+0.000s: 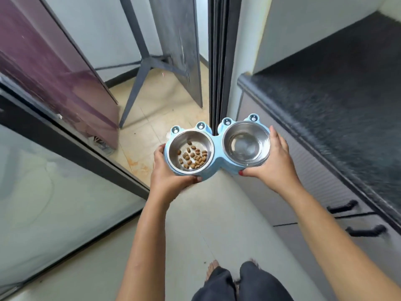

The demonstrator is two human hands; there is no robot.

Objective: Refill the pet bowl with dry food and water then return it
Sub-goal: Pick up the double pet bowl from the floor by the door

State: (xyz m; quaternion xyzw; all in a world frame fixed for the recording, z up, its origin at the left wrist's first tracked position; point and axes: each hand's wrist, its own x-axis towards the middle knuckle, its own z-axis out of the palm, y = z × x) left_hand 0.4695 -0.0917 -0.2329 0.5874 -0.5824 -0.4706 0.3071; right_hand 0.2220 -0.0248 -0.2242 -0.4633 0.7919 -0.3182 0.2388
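I hold a light-blue double pet bowl (pixel 217 165) with frog-eye bumps level in front of me, above the floor. Its left steel dish (pixel 173 152) holds a thin scatter of brown kibble (pixel 193 158). The right steel dish (pixel 246 144) holds clear water. My left hand (pixel 168 177) grips the left end from below and the side. My right hand (pixel 273 161) grips the right end, fingers along the rim.
A dark speckled counter (pixel 338 101) with grey drawers and black handles (pixel 342 206) runs along the right. A glass door and dark frame (pixel 71 135) stand on the left, a maroon fridge (pixel 50 68) behind. Ahead is a doorway with sliding-door tracks (pixel 218 61) and beige floor tiles (pixel 160 109).
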